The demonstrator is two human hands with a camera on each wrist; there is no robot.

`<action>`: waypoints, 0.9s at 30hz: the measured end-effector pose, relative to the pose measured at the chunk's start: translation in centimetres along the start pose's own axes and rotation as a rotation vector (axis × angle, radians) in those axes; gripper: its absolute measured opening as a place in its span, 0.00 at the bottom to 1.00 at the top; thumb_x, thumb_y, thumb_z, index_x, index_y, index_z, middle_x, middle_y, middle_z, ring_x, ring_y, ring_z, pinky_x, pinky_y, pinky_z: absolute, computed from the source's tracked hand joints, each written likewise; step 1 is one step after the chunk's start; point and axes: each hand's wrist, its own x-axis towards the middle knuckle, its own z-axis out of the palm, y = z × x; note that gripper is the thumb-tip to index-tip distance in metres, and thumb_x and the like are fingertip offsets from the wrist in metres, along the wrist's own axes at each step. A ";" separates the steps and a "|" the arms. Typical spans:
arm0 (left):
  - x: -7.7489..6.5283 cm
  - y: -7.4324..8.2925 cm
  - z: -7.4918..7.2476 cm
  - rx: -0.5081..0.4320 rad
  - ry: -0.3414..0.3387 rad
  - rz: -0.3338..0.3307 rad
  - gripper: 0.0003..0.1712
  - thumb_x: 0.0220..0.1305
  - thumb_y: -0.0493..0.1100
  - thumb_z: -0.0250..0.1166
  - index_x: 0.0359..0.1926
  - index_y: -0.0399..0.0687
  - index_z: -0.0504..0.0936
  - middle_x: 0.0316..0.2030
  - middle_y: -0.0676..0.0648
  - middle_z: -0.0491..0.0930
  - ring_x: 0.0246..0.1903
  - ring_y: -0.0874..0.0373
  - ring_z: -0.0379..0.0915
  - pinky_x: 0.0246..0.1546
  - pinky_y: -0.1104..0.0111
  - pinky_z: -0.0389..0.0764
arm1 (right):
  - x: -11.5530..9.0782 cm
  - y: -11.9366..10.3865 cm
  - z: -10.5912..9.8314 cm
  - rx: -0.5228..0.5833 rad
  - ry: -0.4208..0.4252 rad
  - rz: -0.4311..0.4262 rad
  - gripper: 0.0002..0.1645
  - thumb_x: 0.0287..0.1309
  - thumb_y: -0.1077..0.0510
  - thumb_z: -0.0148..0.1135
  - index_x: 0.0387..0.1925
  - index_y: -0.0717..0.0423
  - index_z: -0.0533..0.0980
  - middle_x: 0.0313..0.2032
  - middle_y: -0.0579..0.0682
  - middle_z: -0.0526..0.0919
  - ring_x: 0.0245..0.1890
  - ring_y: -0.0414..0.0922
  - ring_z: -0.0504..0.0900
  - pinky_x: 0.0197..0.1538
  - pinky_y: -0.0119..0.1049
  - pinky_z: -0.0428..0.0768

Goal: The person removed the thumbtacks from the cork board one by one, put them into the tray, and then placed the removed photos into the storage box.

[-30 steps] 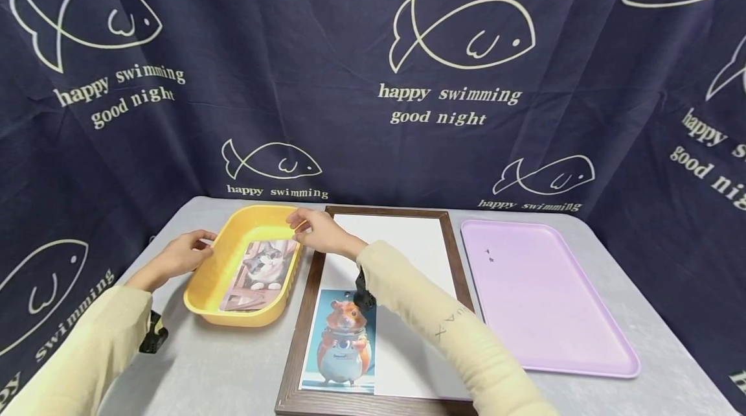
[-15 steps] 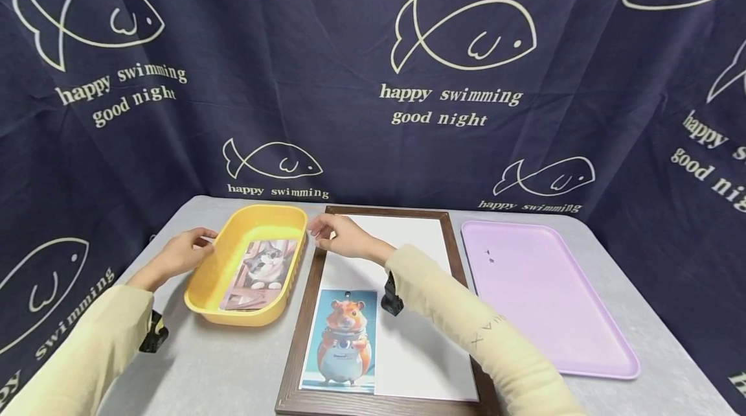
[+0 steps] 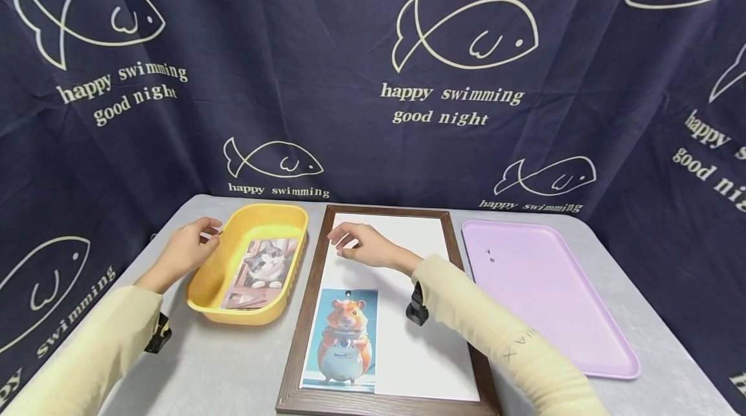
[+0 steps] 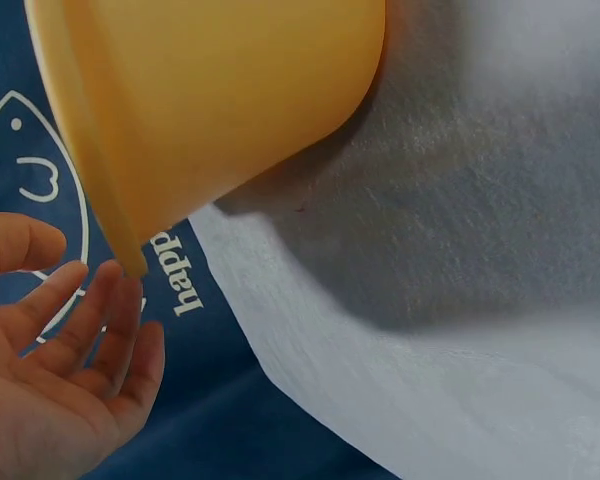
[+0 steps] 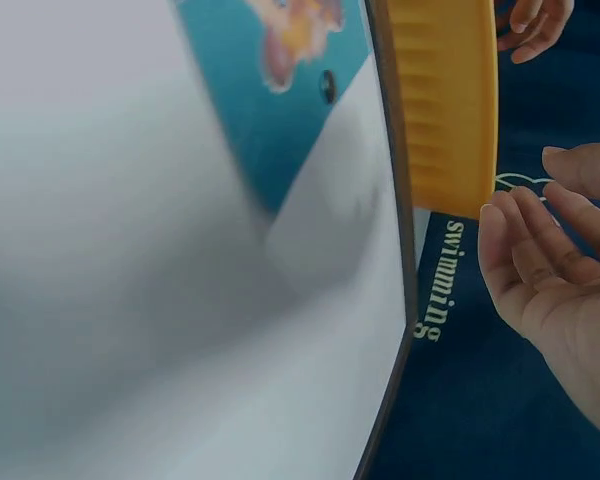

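My left hand [image 3: 185,249] is at the left rim of a yellow plastic basin [image 3: 218,267], its fingers loosely bent. In the left wrist view the fingertips [image 4: 125,290] meet or nearly meet the rim's corner. Inside the basin lies a cat picture [image 3: 265,267]. My right hand [image 3: 370,245] hovers over the upper left of a white board [image 3: 419,351] in a brown frame, fingers relaxed with nothing between them. At the board's lower left lies a blue hamster picture [image 3: 344,345], with a small dark round magnet-like piece [image 3: 348,293] at its top edge.
A lilac tray [image 3: 548,312] is right of the board, with two tiny dark star-like pieces [image 3: 492,260] at its left side. A navy curtain [image 3: 361,144] with fish drawings hangs behind the grey table [image 3: 221,364].
My right hand has moved from the basin's right rim rightward over the white board. The left hand has shifted slightly up and right at the basin's left rim.
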 end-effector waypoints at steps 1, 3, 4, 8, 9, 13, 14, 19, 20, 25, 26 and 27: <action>0.0 0.1 0.0 0.004 0.009 0.011 0.17 0.56 0.34 0.53 0.47 0.29 0.73 0.39 0.30 0.79 0.34 0.39 0.78 0.37 0.52 0.77 | -0.2 0.1 -0.1 -0.003 -0.003 0.003 0.17 0.56 0.67 0.55 0.49 0.63 0.71 0.47 0.63 0.77 0.47 0.51 0.78 0.45 0.31 0.76; 0.0 0.3 0.1 0.009 0.025 0.040 0.18 0.55 0.33 0.54 0.47 0.29 0.73 0.38 0.30 0.79 0.34 0.39 0.77 0.38 0.51 0.76 | -0.6 0.4 -0.1 -0.002 -0.012 0.006 0.18 0.55 0.68 0.55 0.49 0.65 0.71 0.47 0.63 0.77 0.47 0.52 0.78 0.44 0.31 0.77; 0.0 0.4 0.1 0.011 0.031 0.052 0.18 0.54 0.33 0.54 0.47 0.28 0.73 0.38 0.30 0.79 0.34 0.38 0.77 0.38 0.50 0.75 | -0.8 0.5 -0.2 -0.001 -0.017 0.011 0.18 0.55 0.68 0.55 0.50 0.65 0.71 0.47 0.63 0.77 0.47 0.52 0.78 0.45 0.31 0.77; 0.0 1.0 0.3 0.027 0.048 0.099 0.18 0.54 0.34 0.55 0.47 0.29 0.73 0.38 0.31 0.78 0.35 0.38 0.75 0.39 0.50 0.73 | -1.5 1.0 -0.2 0.001 -0.030 0.021 0.19 0.55 0.68 0.55 0.50 0.66 0.70 0.46 0.63 0.78 0.47 0.53 0.78 0.45 0.32 0.76; 0.0 1.1 0.4 0.036 0.053 0.111 0.18 0.54 0.34 0.55 0.47 0.30 0.73 0.38 0.31 0.78 0.36 0.38 0.75 0.40 0.50 0.73 | -1.6 1.1 -0.2 0.000 -0.032 0.022 0.19 0.55 0.68 0.55 0.50 0.66 0.70 0.46 0.63 0.78 0.47 0.53 0.78 0.45 0.33 0.77; -0.2 1.8 0.7 0.058 0.066 0.154 0.17 0.55 0.34 0.57 0.47 0.32 0.74 0.38 0.33 0.78 0.37 0.39 0.75 0.40 0.49 0.74 | -2.2 1.3 -0.2 -0.011 -0.043 0.020 0.19 0.54 0.69 0.56 0.50 0.66 0.71 0.45 0.62 0.78 0.46 0.52 0.78 0.43 0.33 0.77; -0.2 2.0 0.8 0.065 0.071 0.165 0.17 0.55 0.35 0.58 0.47 0.32 0.74 0.38 0.33 0.79 0.37 0.39 0.75 0.41 0.50 0.74 | -2.4 1.3 -0.2 -0.016 -0.047 0.019 0.19 0.54 0.69 0.56 0.50 0.66 0.71 0.44 0.62 0.78 0.45 0.52 0.78 0.43 0.33 0.77; -0.4 2.9 1.4 0.107 0.095 0.218 0.18 0.55 0.37 0.59 0.48 0.35 0.74 0.40 0.36 0.79 0.39 0.42 0.73 0.41 0.50 0.71 | -3.0 1.3 0.0 -0.036 -0.056 -0.003 0.20 0.53 0.70 0.56 0.50 0.66 0.71 0.42 0.61 0.78 0.43 0.51 0.78 0.40 0.31 0.77; -0.4 3.1 1.5 0.115 0.102 0.230 0.18 0.55 0.37 0.60 0.48 0.36 0.74 0.40 0.37 0.79 0.39 0.42 0.73 0.41 0.51 0.71 | -3.1 1.3 0.0 -0.037 -0.056 -0.007 0.20 0.53 0.70 0.56 0.49 0.66 0.71 0.41 0.61 0.78 0.43 0.51 0.78 0.40 0.30 0.77; -0.6 4.1 2.1 0.121 0.104 0.278 0.18 0.55 0.39 0.60 0.48 0.39 0.74 0.42 0.40 0.78 0.43 0.42 0.72 0.44 0.49 0.69 | -3.6 1.5 0.2 -0.054 -0.068 -0.023 0.20 0.51 0.70 0.57 0.49 0.67 0.71 0.39 0.60 0.78 0.41 0.51 0.79 0.38 0.29 0.76; -0.7 4.3 2.2 0.119 0.098 0.282 0.18 0.56 0.40 0.60 0.48 0.39 0.74 0.43 0.40 0.78 0.43 0.42 0.72 0.44 0.48 0.69 | -3.6 1.6 0.3 -0.055 -0.071 -0.021 0.21 0.51 0.70 0.57 0.49 0.67 0.71 0.39 0.60 0.78 0.41 0.51 0.79 0.38 0.29 0.76; -0.7 4.4 2.3 0.120 0.093 0.289 0.18 0.56 0.40 0.60 0.49 0.40 0.74 0.43 0.41 0.78 0.44 0.42 0.72 0.44 0.48 0.68 | -3.7 1.7 0.4 -0.058 -0.075 -0.023 0.21 0.50 0.70 0.58 0.49 0.67 0.71 0.39 0.59 0.78 0.40 0.51 0.79 0.37 0.29 0.76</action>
